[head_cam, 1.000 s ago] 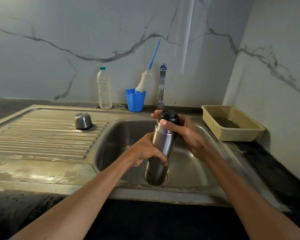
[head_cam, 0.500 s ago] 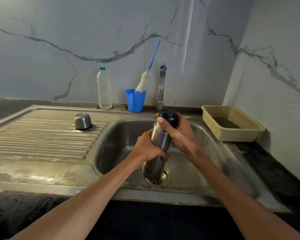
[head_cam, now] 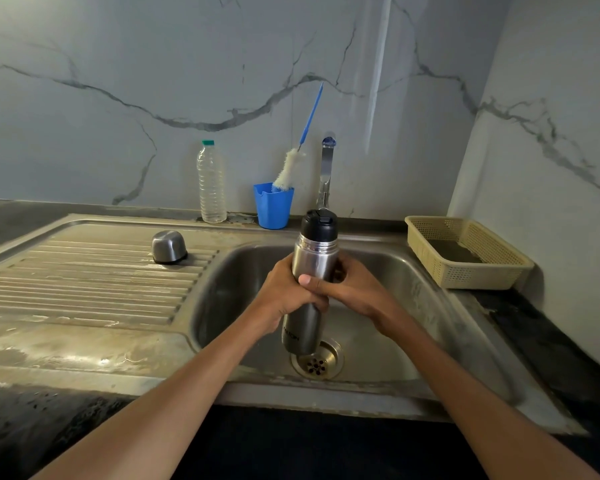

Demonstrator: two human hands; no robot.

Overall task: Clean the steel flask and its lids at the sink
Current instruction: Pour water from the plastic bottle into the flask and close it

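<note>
Steel runs across almost everything we see, beginning with the sink (head_cam: 430, 299), whose basin takes the right half of the unit while the ribbed draining board (head_cam: 84, 282) fills the left. Along the back edge, from left to right, stand a clear plastic bottle (head_cam: 211, 183), a blue cup (head_cam: 273, 206) holding a bottle brush (head_cam: 288, 171), and the tap (head_cam: 326, 168), which we see giving no water. At the back right corner, on the dark counter, sits a tan plastic basket (head_cam: 499, 268). We hold the flask (head_cam: 312, 271) nearly upright over the middle of the basin, its base just above the drain (head_cam: 317, 363). Our left hand (head_cam: 284, 296) wraps the body from the left, and our right hand (head_cam: 357, 292) closes round it from the right, thumb laid across the front; both grip the flask at mid-height, touching each other. The black inner lid (head_cam: 319, 225) is on the neck, and no hand is on it. The small steel cap (head_cam: 169, 246) rests mouth down near the back edge of the draining board, well apart from the flask. We judge that we are at the opening stage: the outer cap is off, the inner lid is not. The next move, as we read it, calls for one hand to steady the body while the other goes up to the lid and twists it free. The steel looks smooth, so a firm lower grip matters, and the flask should stay over the basin in case anything spills from it.
</note>
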